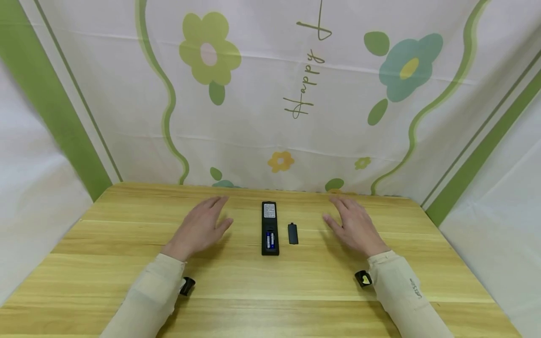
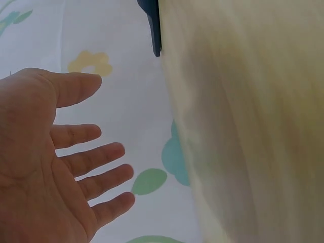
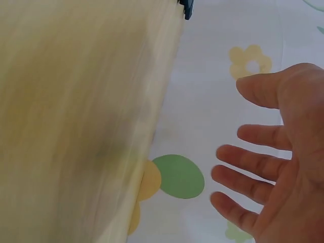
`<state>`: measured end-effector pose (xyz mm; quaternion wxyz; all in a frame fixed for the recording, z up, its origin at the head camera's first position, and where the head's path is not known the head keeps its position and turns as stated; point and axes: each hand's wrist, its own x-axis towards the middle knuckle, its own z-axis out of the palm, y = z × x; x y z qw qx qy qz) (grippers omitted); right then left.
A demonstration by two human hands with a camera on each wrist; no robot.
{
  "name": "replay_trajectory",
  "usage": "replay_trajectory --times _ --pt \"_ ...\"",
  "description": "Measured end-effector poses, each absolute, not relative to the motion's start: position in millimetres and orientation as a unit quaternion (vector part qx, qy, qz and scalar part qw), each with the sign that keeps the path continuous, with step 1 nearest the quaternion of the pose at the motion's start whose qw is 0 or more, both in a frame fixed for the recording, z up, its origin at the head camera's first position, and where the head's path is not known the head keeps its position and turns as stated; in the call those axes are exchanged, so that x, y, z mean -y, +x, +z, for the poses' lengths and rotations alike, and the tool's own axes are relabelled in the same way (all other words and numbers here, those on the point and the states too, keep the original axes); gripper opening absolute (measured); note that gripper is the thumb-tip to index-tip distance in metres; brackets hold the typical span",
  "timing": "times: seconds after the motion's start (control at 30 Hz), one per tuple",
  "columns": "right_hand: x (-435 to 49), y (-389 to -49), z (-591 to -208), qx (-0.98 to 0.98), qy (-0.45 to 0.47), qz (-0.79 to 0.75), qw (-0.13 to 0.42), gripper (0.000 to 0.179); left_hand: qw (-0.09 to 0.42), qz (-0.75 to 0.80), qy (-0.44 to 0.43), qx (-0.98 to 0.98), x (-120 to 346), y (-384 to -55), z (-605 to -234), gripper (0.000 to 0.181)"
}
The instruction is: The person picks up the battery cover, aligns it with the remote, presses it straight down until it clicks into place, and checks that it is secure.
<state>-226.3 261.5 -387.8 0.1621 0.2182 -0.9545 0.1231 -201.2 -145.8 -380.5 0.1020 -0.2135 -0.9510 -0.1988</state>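
A black remote control [image 1: 270, 225] lies back side up on the wooden table, with two blue-and-white batteries [image 1: 270, 240] in its uncovered compartment. Just right of it lies its small dark battery cover [image 1: 293, 234], apart from the remote. My left hand [image 1: 200, 229] is held over the table left of the remote, fingers extended and palm facing inward, holding nothing. On the other side, my right hand [image 1: 354, 225] mirrors it to the right of the cover, also holding nothing. In the left wrist view a piece of the dark remote [image 2: 153, 25] shows at the top edge.
The wooden table [image 1: 270, 300] reaches back to a hanging white cloth [image 1: 262, 117] printed with flowers and lettering. More white cloth [image 1: 38, 188] hangs at the left side. Small black wrist devices [image 1: 187, 286] sit by both sleeves.
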Motion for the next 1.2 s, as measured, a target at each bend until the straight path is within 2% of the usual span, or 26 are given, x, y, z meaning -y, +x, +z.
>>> replay_trajectory --times 0.4,0.87,1.2 --pt "-256.4 -220.4 -383.4 0.958 0.208 0.141 0.135 0.043 0.049 -0.226 -0.238 0.943 116.5 -193.1 -383.2 0.062" --pt "-250.0 -218.9 -381.1 0.954 0.225 0.15 0.131 0.036 0.022 -0.21 -0.277 0.937 89.2 -190.8 -385.9 0.059" --pt "-248.9 -220.4 -384.0 0.95 0.239 0.146 0.137 0.034 -0.051 -0.183 -0.26 0.947 71.9 -191.2 -385.0 0.063"
